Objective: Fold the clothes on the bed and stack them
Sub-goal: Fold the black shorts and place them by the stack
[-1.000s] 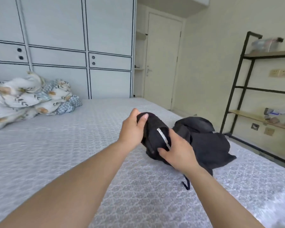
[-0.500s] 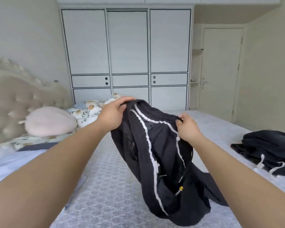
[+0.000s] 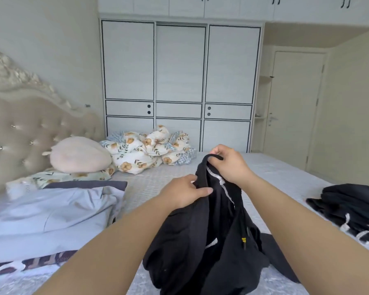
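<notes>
Nearest, a black garment (image 3: 202,241) with a white drawstring is seen held up over the near part of the bed (image 3: 149,188), its lower folds resting on the patterned cover. It is grasped by the left hand (image 3: 184,193), whose thumb and fingers are closed on a gathered fold near the top. Just above and to the right, the top edge of the same garment is pinched by the curled fingers of the right hand (image 3: 229,165). At the right, a second pile of dark clothing (image 3: 354,209) with white cords is noted lying on the bed, well apart from the held piece. At the left, a pale blue garment (image 3: 51,211) is recorded lying crumpled on the cover, with a dark patterned item (image 3: 28,264) at the near edge. Further back, a pink cushion (image 3: 79,155) and a flowered quilt (image 3: 147,152), bunched up, are observed beside a tufted headboard (image 3: 26,128). Beyond the bed, a white wardrobe (image 3: 180,81) and a closed door (image 3: 294,107) are recorded against the far wall.
</notes>
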